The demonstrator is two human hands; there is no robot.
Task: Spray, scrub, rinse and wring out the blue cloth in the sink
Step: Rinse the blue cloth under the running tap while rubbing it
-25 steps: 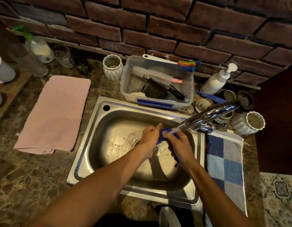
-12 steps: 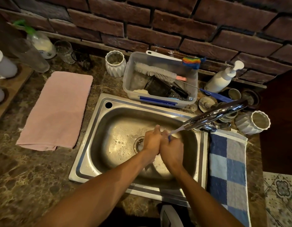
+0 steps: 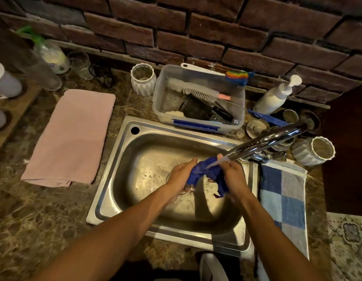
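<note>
The blue cloth (image 3: 204,171) is bunched up over the steel sink (image 3: 119,165), right under the chrome faucet (image 3: 265,140), whose water stream lands on it. My left hand (image 3: 181,176) grips the cloth's left end. My right hand (image 3: 234,177) grips its right end, and a loose corner of cloth dangles below that hand. The two hands are a short way apart with the cloth stretched between them. A spray bottle (image 3: 48,51) with a green top stands at the far back left of the counter.
A pink towel (image 3: 72,136) lies left of the sink, a blue checked towel (image 3: 283,201) right of it. Behind the sink stands a clear tub (image 3: 198,98) of brushes, beside a white ribbed jar (image 3: 143,80), a soap pump (image 3: 277,96) and another ribbed jar (image 3: 314,151). Glasses stand at back left.
My hands were pressed together around the cloth half a second ago; they have drawn apart, and the blue cloth now shows between them under the water.
</note>
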